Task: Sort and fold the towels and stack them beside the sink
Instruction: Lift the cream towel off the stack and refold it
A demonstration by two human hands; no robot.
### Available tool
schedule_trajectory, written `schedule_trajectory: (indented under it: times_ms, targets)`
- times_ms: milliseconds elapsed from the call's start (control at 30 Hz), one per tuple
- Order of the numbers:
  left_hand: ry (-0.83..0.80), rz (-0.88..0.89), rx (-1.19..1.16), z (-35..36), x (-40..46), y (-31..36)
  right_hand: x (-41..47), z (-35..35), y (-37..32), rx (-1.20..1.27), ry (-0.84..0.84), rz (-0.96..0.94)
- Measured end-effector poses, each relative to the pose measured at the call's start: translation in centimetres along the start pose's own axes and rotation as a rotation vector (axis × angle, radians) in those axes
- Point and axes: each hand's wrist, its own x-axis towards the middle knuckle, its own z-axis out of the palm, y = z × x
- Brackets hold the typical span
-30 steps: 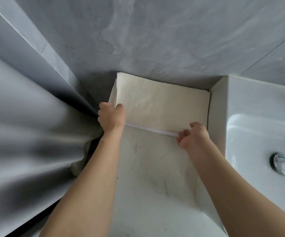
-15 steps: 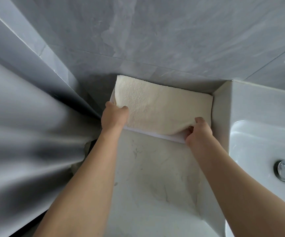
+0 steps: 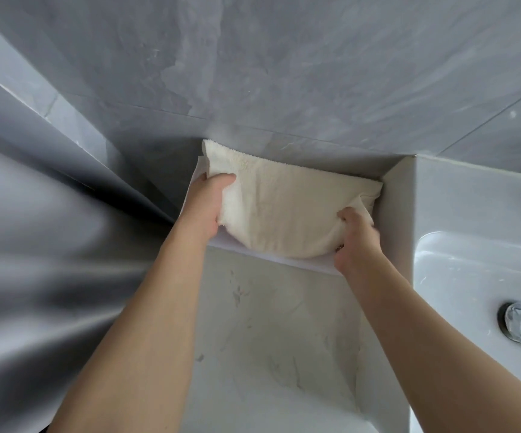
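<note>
Both hands pushed further back, left hand (image 3: 204,207) and right hand (image 3: 357,237) gripping cream towel (image 3: 284,207)

Cream terry towel (image 3: 287,207), folded, mid-frame against the grey wall, near edge sagging in a curve; lying on a white towel (image 3: 265,256) whose edge peeks beneath.

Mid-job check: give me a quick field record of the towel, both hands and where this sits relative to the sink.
towel: cream towel, folded, near edge lifted off a white layer beneath
left hand: left hand grips the towel's left edge
right hand: right hand grips the right near corner
surface: white marble counter
sink: sink to the right, beside the towel
wall: grey tiled wall behind
</note>
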Motion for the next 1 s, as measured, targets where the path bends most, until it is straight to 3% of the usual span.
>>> schedule_trajectory:
  times_ms: [167,267,433,733,1000]
  targets:
    - [-0.291,-0.070,-0.226,-1.1,-5.8,-0.1,-4.1,-1.6,-0.4,0.133,-0.358,0.038]
    - [-0.393,-0.029,-0.315,-1.5,-9.9,-1.6,-7.4,-4.2,-0.2,0.133,-0.548,-0.026]
    - [-0.481,0.002,-0.390,-1.0,-16.2,-4.0,-11.6,-10.8,-0.5,0.212,-0.718,-0.048]
    - [-0.688,0.046,-0.263,7.3,-27.4,-7.6,-13.0,-26.3,-1.4,0.375,-0.719,-0.178]
    - [-0.743,0.046,-0.293,18.7,-34.1,-15.1,-10.0,-41.8,-2.3,0.472,-0.641,-0.198]
